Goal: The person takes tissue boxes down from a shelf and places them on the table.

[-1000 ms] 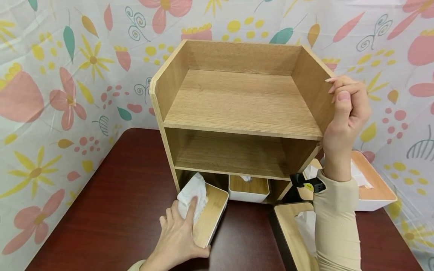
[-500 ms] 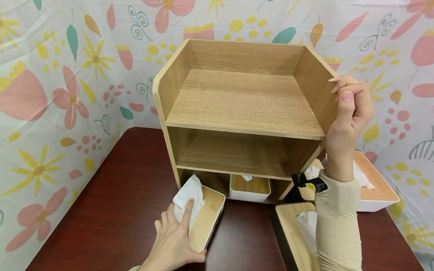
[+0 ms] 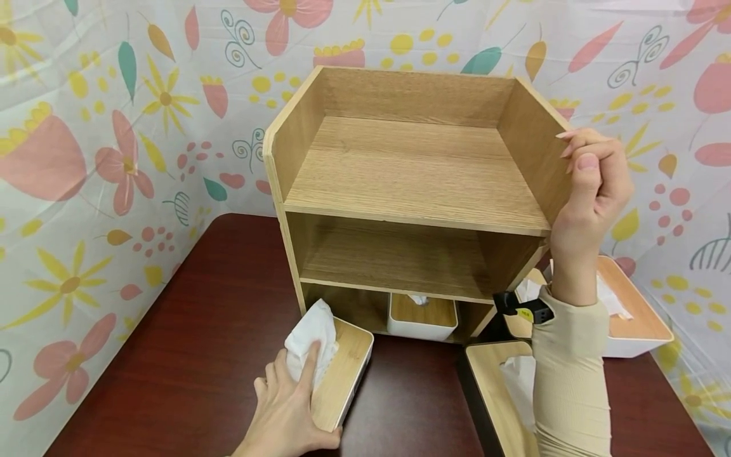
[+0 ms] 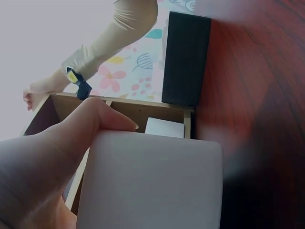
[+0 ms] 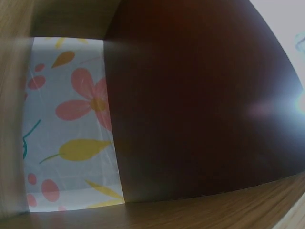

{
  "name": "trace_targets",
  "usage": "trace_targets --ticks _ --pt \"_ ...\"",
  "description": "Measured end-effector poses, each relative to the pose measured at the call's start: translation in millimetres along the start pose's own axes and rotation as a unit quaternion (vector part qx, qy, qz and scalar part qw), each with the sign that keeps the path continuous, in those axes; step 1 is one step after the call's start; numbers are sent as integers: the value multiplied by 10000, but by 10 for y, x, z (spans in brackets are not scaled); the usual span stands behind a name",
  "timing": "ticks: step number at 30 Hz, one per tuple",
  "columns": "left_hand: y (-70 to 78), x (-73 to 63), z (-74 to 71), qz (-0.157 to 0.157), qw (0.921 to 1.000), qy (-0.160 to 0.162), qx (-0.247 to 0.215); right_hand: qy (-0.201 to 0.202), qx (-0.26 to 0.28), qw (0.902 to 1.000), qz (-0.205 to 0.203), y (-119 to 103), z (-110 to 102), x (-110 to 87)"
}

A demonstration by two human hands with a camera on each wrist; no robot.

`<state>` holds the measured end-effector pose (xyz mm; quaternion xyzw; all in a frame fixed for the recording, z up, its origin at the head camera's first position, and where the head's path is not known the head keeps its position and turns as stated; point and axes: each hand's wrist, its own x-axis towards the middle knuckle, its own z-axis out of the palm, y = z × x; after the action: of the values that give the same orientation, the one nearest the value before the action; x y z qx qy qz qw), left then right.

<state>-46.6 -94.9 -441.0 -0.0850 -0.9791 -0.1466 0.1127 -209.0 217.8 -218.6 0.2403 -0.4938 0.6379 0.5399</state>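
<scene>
My left hand (image 3: pixel 287 406) grips a tissue box (image 3: pixel 342 374) with a bamboo-look lid, thumb at its near end and fingers along its left side. A white tissue (image 3: pixel 313 339) sticks up from the lid, partly under the index finger. In the left wrist view, the thumb presses the top edge of the box's plain white end (image 4: pixel 152 181). My right hand (image 3: pixel 594 184) holds the right side panel of a wooden desk shelf (image 3: pixel 411 171), fingers curled over its edge. Inside the bottom compartment, to the right, stands another white tissue box (image 3: pixel 422 317).
A black-sided tissue box (image 3: pixel 497 393) lies right of centre on the dark red table (image 3: pixel 148 368). Behind my right forearm are a larger white tissue box (image 3: pixel 636 317) and another wood-lidded box (image 3: pixel 516 327). A floral cloth (image 3: pixel 143 209) hangs behind the shelf.
My left hand has drawn the tissue box left and toward me, away from the shelf's bottom opening. The right hand keeps its hold on the side panel.
</scene>
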Motion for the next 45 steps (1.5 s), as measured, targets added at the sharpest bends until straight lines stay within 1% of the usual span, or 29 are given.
trace_targets --ticks 8,15,26,40,45 --pt "-85 -78 41 -176 9998 5 97 -27 4 10000 24 17 -23 -15" --pt "-148 -124 53 -247 9996 65 157 3 -12 10000 11 -11 -2 -6" --pt "-171 -144 70 -340 9993 101 130 67 43 10000 -1 -8 22 -5" --pt "-177 -150 101 -477 9988 -61 29 119 49 9999 31 -18 26 -15" --pt "-157 -152 90 -563 9980 -275 43 124 61 9999 32 -15 26 -16"
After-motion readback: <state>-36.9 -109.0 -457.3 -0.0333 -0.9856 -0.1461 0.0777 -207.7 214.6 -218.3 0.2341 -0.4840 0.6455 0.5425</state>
